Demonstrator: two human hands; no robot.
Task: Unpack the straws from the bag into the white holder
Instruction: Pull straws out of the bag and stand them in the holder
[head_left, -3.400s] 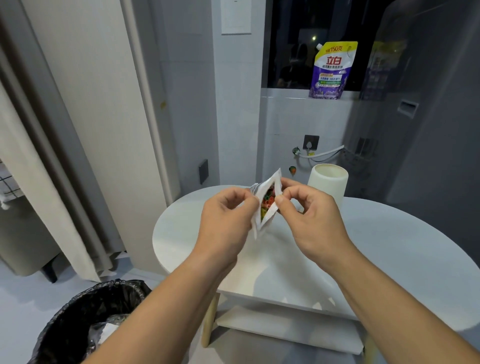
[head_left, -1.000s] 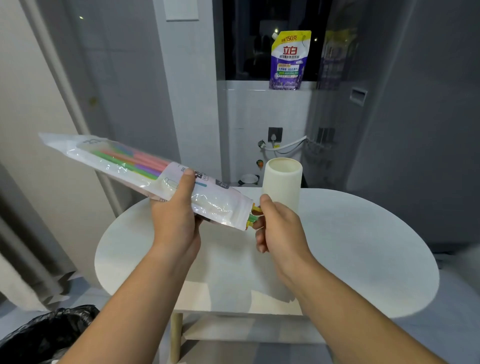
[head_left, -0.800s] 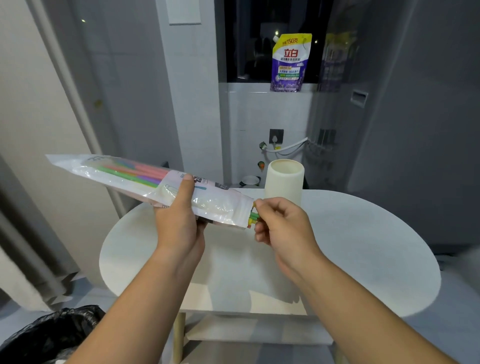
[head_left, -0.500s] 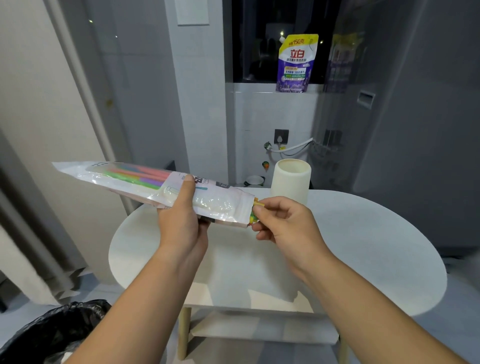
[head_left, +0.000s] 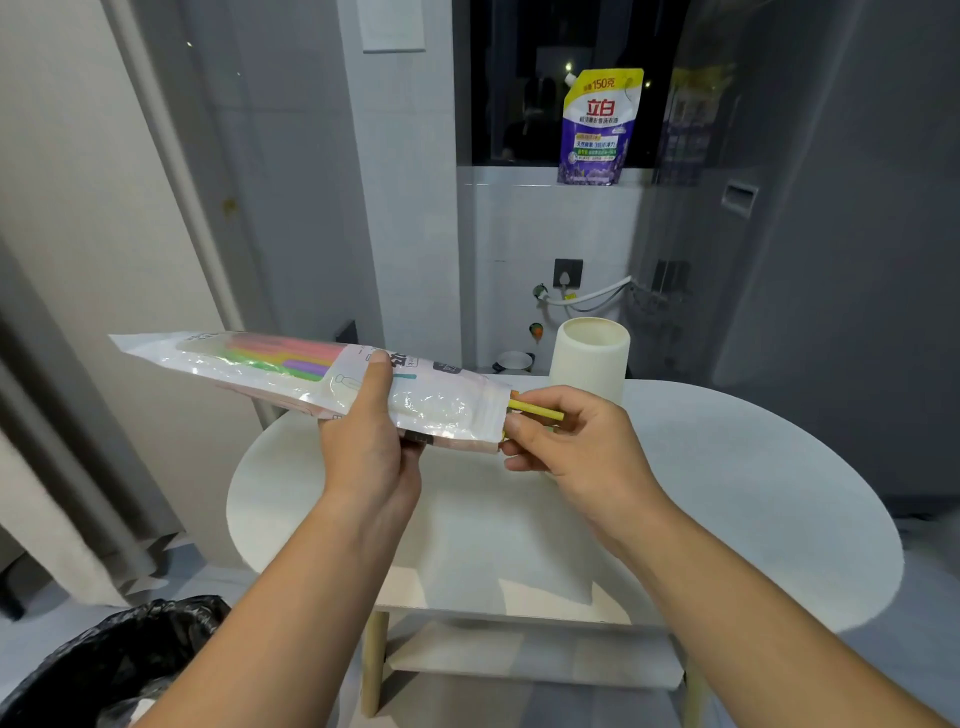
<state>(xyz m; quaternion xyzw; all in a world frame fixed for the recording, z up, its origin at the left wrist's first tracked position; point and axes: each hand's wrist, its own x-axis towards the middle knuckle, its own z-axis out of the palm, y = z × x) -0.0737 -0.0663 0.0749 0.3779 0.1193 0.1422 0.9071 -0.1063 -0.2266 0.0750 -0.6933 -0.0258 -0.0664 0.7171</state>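
My left hand (head_left: 370, 447) grips the long plastic straw bag (head_left: 260, 371) around its middle, holding it nearly level above the table with the open mouth pointing right. Coloured straws show through its clear left half. My right hand (head_left: 576, 441) pinches a yellow straw (head_left: 535, 411) that sticks a short way out of the bag's mouth. The white holder (head_left: 589, 358), a tall open cylinder, stands upright on the far edge of the white table (head_left: 753, 493), just behind my right hand.
A black-lined bin (head_left: 109, 665) sits on the floor at the lower left. A purple detergent pouch (head_left: 597, 130) stands on the window ledge behind. A curtain (head_left: 62, 467) hangs at the left. A lower shelf (head_left: 519, 660) runs under the table.
The bag went from being held end-on in both hands to lying level in my left hand. My right hand has since drawn a yellow straw slightly out of the mouth.
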